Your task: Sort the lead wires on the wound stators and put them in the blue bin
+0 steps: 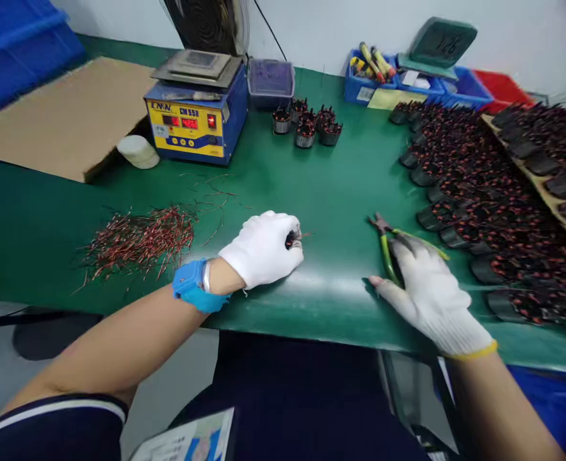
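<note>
White-gloved left fingers (283,224) tight around one wound core (290,241), right fingers (420,251) splayed over one green-handled cutter (387,255)

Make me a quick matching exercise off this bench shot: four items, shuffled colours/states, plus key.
Column 1
1. Left hand
2. Pliers
3. Wire clippings
4. Electronic unit

Column 2
A. Reddish-brown, in a loose heap
B. Yellow front, red digits lit
C. White-gloved, closed around a mostly hidden small part
D. Green handles, partly under the right hand

Pairs: 1-C, 2-D, 3-A, 4-B
</note>
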